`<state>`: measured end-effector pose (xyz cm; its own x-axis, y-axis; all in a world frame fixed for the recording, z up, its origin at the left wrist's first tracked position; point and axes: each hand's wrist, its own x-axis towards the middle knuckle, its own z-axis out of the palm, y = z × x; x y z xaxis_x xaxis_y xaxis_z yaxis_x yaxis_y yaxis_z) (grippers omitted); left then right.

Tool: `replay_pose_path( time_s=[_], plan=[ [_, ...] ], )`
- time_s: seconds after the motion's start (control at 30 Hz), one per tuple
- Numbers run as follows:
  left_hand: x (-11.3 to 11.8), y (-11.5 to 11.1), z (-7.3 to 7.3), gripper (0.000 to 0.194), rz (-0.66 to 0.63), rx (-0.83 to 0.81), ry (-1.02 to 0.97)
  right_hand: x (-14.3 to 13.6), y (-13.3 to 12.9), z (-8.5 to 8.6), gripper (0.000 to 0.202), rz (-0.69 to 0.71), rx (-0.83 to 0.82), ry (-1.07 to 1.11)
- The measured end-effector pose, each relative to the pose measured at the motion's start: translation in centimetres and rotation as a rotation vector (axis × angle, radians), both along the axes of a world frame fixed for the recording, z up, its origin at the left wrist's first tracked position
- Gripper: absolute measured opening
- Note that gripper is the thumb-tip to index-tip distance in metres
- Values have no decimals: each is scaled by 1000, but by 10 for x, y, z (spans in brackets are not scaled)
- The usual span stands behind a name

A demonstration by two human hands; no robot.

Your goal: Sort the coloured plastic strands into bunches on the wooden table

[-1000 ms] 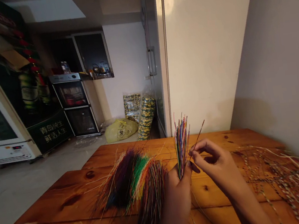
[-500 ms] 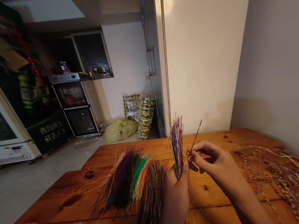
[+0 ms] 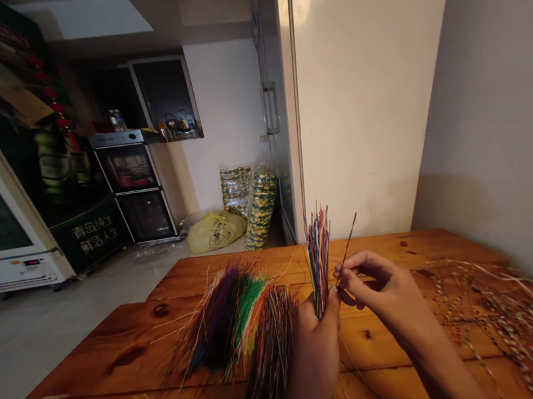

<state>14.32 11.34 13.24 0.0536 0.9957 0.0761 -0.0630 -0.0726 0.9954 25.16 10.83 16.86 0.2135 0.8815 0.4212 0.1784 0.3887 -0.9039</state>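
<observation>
Your left hand (image 3: 316,336) is closed around the lower end of an upright bundle of thin multicoloured strands (image 3: 318,255), gripping it just below the middle so the tips fan loosely upward above the wooden table (image 3: 132,345); held that way, the ends stand free and can be told apart one from another. Your right hand (image 3: 387,291) sits just beside it, thumb and forefinger pinched on a single thin dark reddish strand (image 3: 347,247), which leans away from the bundle to the right and stands clear of the others. The two hands are close together, nearly touching at the fingertips, and both are raised a little off the table surface. To the left of your left hand lies a fanned heap of loose coloured strands, purple, green, yellow and orange (image 3: 235,319), spread flat with its ends pointing away from you, near enough for your left hand to reach. On the right side of the table lies a tangled pile of pale and speckled strands (image 3: 512,315), running up to the grey wall (image 3: 512,120), so there is little free room on that side. The far edge of the table behind the bundle is bare wood, and the left part of the table, toward the tiled floor (image 3: 40,336), offers the most open room.
</observation>
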Motion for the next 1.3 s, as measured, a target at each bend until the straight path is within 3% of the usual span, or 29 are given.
replay_pose_path(
  time_s=[0.3,0.63,1.1,1.3],
  plan=[
    [-1,0,-4,41,32,-4,66,2,-1,-1,17,17,-3,-55],
    [2,-3,-1,34,5,7,26,0,-1,-2,13,-12,2,-34],
    [-4,-17,18,27,-92,141,95,16,2,0,18,-73,178,260],
    [-6,-11,13,30,-60,83,19,20,1,3,17,83,114,218]
  ],
)
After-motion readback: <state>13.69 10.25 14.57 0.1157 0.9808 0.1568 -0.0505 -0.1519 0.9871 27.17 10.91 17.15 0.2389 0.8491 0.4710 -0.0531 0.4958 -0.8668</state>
